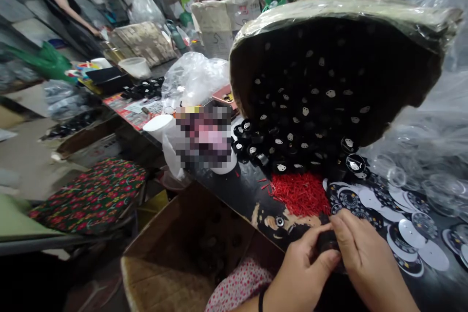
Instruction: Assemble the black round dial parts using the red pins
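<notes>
Both hands meet at the near edge of the black worktable. The left hand and the right hand are closed together on one small black round part, pinched between thumbs and fingertips. Most of the part is hidden by the fingers, so its exact form cannot be told.

**Handling.** Judged from its look, the part is a light, rigid plastic housing with a smooth, slightly slippery surface. A rim grip between thumb and forefinger, as shown, appears adequate. It is probably not fragile, but it is small enough to drop easily.

**Location.** The part is held just above the table edge, just in front of the pile of red pins and beside the printed dial discs.

**Quantities.**
- Part in hand: one.
- Red pins: one loose heap, too many to count.
- Dial discs: roughly a dozen visible, overlapping, white and dark faces; an exact count is not possible.
- Black round housings: dozens, spilling from one large tilted sack; uncountable.
- Cardboard box: one, open, beside the table and below its edge.
- White cup: one, on the table further back.
- Other people at the far benches: at least four, partly visible.
</notes>
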`<state>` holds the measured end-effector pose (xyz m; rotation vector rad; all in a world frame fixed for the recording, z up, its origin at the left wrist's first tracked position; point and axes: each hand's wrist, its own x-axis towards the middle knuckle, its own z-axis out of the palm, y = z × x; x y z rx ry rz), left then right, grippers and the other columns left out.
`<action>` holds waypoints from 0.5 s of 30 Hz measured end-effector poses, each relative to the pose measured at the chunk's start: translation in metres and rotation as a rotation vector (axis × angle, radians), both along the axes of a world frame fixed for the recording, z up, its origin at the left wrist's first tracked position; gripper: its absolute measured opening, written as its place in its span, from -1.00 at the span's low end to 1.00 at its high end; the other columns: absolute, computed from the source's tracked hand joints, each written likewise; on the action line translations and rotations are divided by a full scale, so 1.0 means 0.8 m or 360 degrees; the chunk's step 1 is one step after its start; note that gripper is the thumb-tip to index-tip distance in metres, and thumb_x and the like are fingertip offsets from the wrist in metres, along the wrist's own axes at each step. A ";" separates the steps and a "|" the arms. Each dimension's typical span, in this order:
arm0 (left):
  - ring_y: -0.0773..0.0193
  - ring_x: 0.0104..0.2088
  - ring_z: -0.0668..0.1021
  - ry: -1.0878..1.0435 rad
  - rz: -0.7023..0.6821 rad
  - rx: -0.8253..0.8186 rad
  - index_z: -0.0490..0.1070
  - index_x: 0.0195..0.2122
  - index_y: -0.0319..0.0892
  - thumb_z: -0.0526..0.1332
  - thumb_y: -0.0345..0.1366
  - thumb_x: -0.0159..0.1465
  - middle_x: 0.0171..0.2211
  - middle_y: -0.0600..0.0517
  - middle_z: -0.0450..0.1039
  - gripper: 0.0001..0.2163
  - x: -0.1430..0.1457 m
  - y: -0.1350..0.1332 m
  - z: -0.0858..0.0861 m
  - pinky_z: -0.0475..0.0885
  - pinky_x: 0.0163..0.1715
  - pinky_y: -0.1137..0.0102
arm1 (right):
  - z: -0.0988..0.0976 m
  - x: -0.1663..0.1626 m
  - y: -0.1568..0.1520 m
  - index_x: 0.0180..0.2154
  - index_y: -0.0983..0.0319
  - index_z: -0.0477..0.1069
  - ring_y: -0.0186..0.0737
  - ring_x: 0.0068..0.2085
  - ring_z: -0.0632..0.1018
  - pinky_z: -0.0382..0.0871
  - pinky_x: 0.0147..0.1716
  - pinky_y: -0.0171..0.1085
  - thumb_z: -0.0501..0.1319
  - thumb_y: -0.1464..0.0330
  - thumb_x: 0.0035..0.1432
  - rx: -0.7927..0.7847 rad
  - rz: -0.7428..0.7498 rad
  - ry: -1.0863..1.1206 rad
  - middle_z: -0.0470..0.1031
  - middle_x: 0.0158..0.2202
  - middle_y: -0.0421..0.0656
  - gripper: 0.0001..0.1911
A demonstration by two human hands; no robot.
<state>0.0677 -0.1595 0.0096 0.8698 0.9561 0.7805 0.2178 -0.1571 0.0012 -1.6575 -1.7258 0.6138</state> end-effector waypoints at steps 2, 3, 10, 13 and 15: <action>0.09 0.03 0.54 0.0002 -0.0058 0.0047 0.45 0.09 -0.11 0.25 -0.22 0.27 0.03 -0.06 0.54 -0.65 0.002 0.000 0.003 0.33 0.15 0.22 | 0.002 -0.009 0.005 -0.52 0.15 0.27 -0.25 -0.56 0.38 0.18 -0.51 -0.27 -0.11 0.15 0.41 0.0125 -0.0055 -0.0066 0.35 -0.59 -0.23 -0.51; 0.11 0.02 0.55 0.0043 -0.0055 0.0084 0.46 0.08 -0.10 0.25 -0.22 0.28 0.03 -0.05 0.54 -0.65 0.003 0.001 0.004 0.33 0.15 0.23 | 0.002 -0.013 0.008 -0.53 0.16 0.25 -0.25 -0.56 0.37 0.17 -0.48 -0.26 -0.12 0.19 0.42 0.0198 -0.0066 -0.0075 0.33 -0.60 -0.23 -0.52; 0.02 0.10 0.50 0.0686 0.0040 0.0179 0.49 0.01 -0.10 0.19 -0.14 0.27 0.06 -0.05 0.52 -0.67 -0.029 0.005 0.006 0.36 0.14 0.14 | 0.012 -0.048 0.029 -0.44 0.20 0.35 -0.22 -0.44 0.44 0.16 -0.38 -0.26 -0.17 0.37 0.42 0.0184 0.0084 -0.0204 0.45 -0.50 -0.15 -0.55; -0.07 -0.06 0.57 0.1028 0.0033 0.0315 0.51 -0.03 0.02 0.22 -0.01 0.21 -0.08 0.00 0.58 -0.66 -0.049 0.006 -0.002 0.49 -0.03 -0.02 | 0.013 -0.045 0.026 -0.33 0.18 0.44 -0.27 -0.39 0.50 0.21 -0.37 -0.31 -0.03 0.26 0.42 0.0018 0.0388 -0.0177 0.53 -0.42 -0.20 -0.65; -0.03 -0.06 0.55 0.0935 -0.0048 0.0407 0.44 0.04 -0.03 0.24 -0.03 0.24 -0.05 -0.03 0.54 -0.62 -0.039 0.015 -0.019 0.48 -0.05 -0.05 | 0.008 -0.015 0.024 -0.27 0.16 0.47 -0.35 -0.34 0.54 0.27 -0.34 -0.40 0.08 0.20 0.38 -0.0109 0.0533 -0.0042 0.56 -0.35 -0.26 -0.73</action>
